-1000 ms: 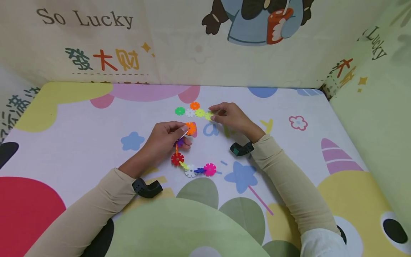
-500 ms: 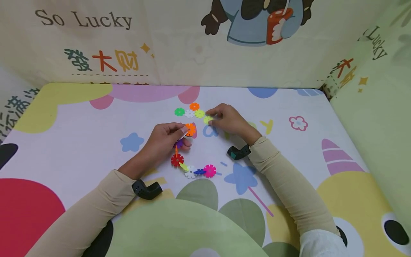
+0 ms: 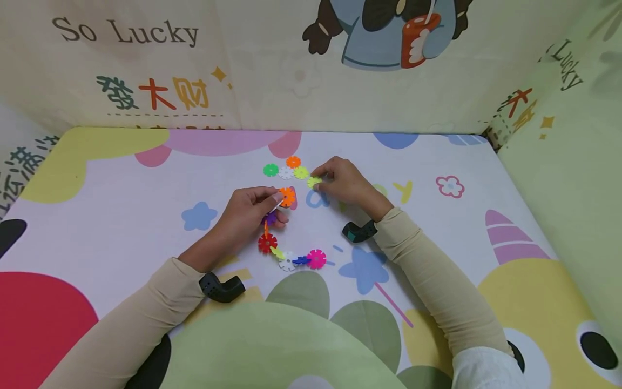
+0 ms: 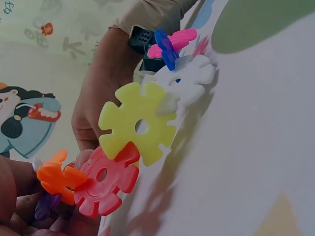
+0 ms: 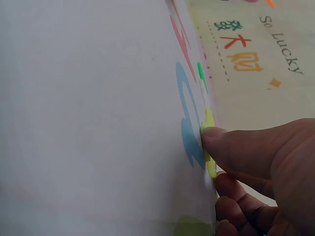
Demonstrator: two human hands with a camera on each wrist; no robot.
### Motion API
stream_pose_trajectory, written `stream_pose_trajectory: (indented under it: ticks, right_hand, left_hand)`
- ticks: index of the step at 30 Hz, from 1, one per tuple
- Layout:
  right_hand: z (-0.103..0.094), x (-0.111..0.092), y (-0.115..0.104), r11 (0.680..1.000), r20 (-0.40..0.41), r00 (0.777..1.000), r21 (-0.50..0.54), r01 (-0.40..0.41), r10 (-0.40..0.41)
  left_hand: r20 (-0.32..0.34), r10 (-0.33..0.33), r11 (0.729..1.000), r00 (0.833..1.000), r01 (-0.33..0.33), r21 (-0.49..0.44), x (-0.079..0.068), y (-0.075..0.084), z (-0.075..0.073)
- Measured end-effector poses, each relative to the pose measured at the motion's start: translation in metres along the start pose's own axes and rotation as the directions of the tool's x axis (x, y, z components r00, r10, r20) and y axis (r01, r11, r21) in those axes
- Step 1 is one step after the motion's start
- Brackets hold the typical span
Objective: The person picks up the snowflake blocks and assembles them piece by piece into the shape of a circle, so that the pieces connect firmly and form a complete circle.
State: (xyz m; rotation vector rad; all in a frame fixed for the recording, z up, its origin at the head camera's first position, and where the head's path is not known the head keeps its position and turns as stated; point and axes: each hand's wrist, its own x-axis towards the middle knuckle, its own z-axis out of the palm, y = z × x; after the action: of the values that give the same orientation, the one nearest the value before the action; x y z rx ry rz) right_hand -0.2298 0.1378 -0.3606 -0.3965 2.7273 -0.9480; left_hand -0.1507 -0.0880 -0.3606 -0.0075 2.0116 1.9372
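Observation:
My left hand (image 3: 254,208) pinches one end of a chain of slotted plastic snowflake discs, near an orange disc (image 3: 288,197) and a purple disc (image 3: 270,218). From there the chain hangs through a red disc (image 4: 106,181), a yellow disc (image 4: 138,123), a white disc (image 4: 194,81) and a blue disc (image 4: 166,49) to a pink disc (image 3: 317,259). At the back, my right hand (image 3: 346,182) has its thumb and fingertip on a loose yellow-green disc (image 3: 313,182) lying on the table. The right wrist view shows the thumb on its edge.
Beside the right fingertips lie loose discs: another yellow-green one (image 3: 301,172), a white one (image 3: 285,172), a green one (image 3: 270,170) and an orange one (image 3: 293,161). A printed cloth (image 3: 146,232) covers the table. Behind it stands a fabric wall (image 3: 272,97).
My right hand has shifted slightly left and toward me, and the yellow-green disc under its fingertips has slid a little toward me. The left hand keeps its hold on the chain.

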Motion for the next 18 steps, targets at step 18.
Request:
stream_pose_trajectory:
  ticks: [18]
  right_hand:
    - [-0.0091, -0.0060, 0.0060, 0.991, 0.027, 1.000, 0.135, -0.007, 0.003]
  left_hand:
    - [-0.088, -0.007, 0.989, 0.996, 0.020, 0.148, -0.0014, 0.0012, -0.0022]
